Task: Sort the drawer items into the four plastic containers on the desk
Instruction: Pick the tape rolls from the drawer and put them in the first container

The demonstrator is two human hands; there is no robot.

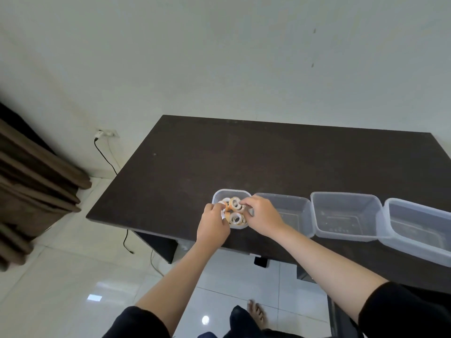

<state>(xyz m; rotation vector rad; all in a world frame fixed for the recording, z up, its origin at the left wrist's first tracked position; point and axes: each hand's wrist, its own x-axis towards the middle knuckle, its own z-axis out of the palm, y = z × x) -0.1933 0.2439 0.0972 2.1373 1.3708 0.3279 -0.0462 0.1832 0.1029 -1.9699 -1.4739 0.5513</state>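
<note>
Plastic container [231, 192] – tape rolls [236, 217] inside | both hands' grip – on rolls

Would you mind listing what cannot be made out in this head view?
- Drawer: not in view.
- Rightmost container: cut off by the right edge of the frame.
- Tape rolls in the leftmost container: partly covered by the left hand and right hand, so no count.
- Whether the fingers grip a roll: too small and blurred to tell.
- Second container: partly hidden by the right hand.
</note>
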